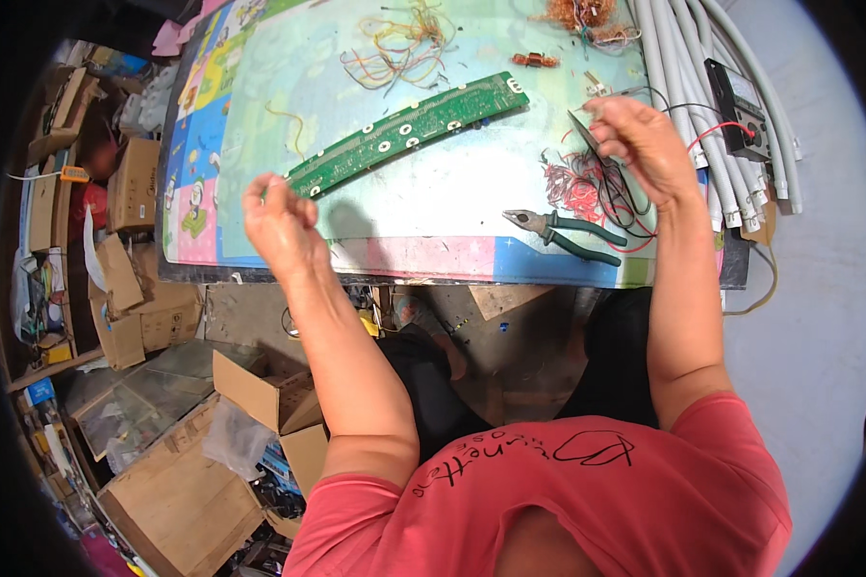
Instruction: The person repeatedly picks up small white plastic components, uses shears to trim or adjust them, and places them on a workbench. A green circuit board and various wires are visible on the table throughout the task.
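My left hand (284,216) is closed at the left end of a long green circuit board (423,125), which lies diagonally on the mat and appears gripped there. My right hand (640,144) is closed on a thin black pointed tool (583,127), apparently a meter probe, beyond the board's right end. Below that hand are tangled red and black wires (577,188) and green-handled pliers (563,233). A multimeter (741,111) with red and black leads rests on white tubes at the right. Yellowish loose wires (394,48) and a small copper coil (534,60) lie beyond the board.
The table's mat (192,250) has a patterned border. White tubes (688,58) run along its right side, beside a pale surface (808,337). Cardboard boxes (135,178) and shelves crowd the left. An open carton (298,452) stands below on the floor. More copper wire (582,14) lies at the back.
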